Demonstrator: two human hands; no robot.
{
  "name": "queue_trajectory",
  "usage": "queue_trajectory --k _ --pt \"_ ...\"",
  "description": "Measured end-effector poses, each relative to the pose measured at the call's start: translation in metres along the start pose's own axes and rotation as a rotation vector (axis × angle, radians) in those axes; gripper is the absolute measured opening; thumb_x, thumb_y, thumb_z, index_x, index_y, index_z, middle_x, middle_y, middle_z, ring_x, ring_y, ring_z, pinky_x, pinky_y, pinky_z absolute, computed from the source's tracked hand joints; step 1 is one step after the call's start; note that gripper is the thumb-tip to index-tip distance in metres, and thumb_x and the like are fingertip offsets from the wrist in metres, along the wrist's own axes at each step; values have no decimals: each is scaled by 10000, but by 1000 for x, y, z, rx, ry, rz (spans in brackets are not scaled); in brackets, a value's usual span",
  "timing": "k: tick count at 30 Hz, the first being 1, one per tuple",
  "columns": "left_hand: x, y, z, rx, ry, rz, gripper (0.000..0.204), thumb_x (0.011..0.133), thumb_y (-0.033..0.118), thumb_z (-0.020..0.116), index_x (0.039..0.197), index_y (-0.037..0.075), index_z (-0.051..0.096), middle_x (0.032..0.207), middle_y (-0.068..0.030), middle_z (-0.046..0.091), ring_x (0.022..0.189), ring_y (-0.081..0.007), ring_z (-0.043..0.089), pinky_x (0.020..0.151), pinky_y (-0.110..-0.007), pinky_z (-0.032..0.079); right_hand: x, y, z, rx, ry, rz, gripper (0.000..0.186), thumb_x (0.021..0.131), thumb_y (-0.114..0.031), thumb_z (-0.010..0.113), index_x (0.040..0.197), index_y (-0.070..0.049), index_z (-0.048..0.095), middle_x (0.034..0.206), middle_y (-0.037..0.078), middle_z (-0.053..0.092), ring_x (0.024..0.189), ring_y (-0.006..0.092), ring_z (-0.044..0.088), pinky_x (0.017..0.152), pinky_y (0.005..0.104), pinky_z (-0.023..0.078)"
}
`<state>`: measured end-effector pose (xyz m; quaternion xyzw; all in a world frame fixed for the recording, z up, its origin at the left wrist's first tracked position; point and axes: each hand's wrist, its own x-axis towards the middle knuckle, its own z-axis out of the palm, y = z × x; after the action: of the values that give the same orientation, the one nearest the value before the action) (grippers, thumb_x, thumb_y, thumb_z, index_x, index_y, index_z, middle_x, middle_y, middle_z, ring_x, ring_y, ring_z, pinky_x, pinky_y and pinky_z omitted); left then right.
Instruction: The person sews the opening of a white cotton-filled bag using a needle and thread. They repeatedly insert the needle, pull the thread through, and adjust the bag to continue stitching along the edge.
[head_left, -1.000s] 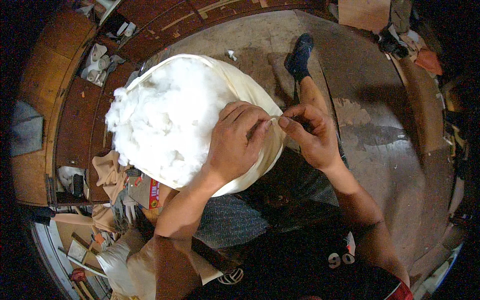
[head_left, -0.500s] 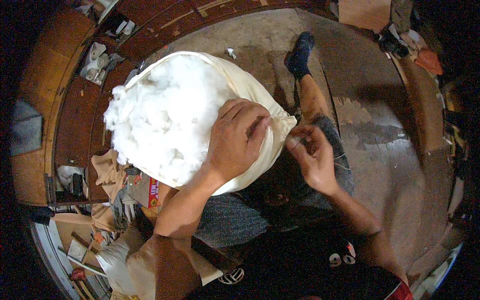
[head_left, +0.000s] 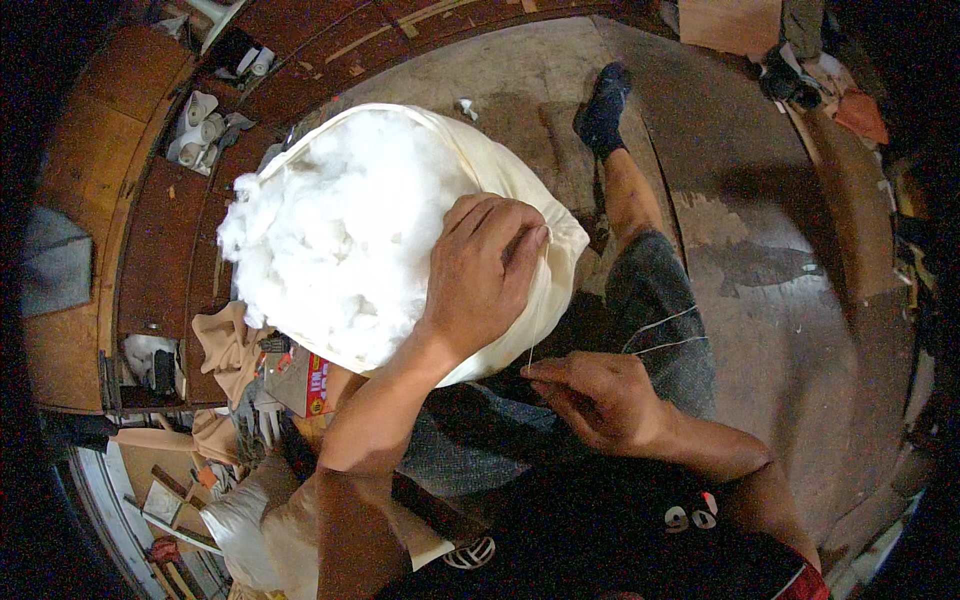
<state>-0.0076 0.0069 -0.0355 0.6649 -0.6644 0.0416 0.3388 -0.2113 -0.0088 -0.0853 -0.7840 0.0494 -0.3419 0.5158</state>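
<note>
2 hands are pinching, fingertips together: the left hand (head_left: 482, 285) the bag (head_left: 505, 165) by its edge, the right hand (head_left: 605, 400) thread (head_left: 532, 353). Full of stuffing (head_left: 330, 230), the bag is lying over the lap (head_left: 450, 440), probably feeling light and soft; its edge is likely offering the best grip.

Matt cloth cover (head_left: 508, 172), fluffy fibre filling (head_left: 340, 220).

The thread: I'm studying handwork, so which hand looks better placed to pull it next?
Probably the right hand: its fingertips pinch at the thread, apart from the cloth bag, while the left hand grips the bag.
</note>
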Motion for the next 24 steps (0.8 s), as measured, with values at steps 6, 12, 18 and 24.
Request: queue_trajectory --k 6,12,18,24 --pt "0 -1 0 -30 -7 8 80 927 116 656 955 41 646 946 -137 680 963 -370 620 905 -466 469 3 0 -19 -238 9 85 254 904 -38 731 1155 -8 707 992 192 712 876 324 720 748 385 569" --pt "0 1 -3 21 -40 12 78 926 121 685 961 52 680 992 -146 684 999 -376 626 894 -451 506 53 28 -53 -301 427 94 184 959 -108 696 1110 -3 703 1036 157 716 1006 297 682 883 367 525" --pt "1 2 -4 -1 -24 25 79 923 114 693 972 53 680 1004 -145 684 1000 -374 631 898 -450 508 66 56 -51 -18 269 174 128 1019 -132 640 1045 -16 687 999 73 680 928 162 602 823 309 487" --pt "1 -3 -7 45 -12 -61 91 935 111 690 1001 50 672 1014 -144 688 994 -373 637 886 -447 513 51 67 -60 264 560 331 162 1071 -159 568 1069 -17 647 987 7 625 887 96 538 805 258 447"
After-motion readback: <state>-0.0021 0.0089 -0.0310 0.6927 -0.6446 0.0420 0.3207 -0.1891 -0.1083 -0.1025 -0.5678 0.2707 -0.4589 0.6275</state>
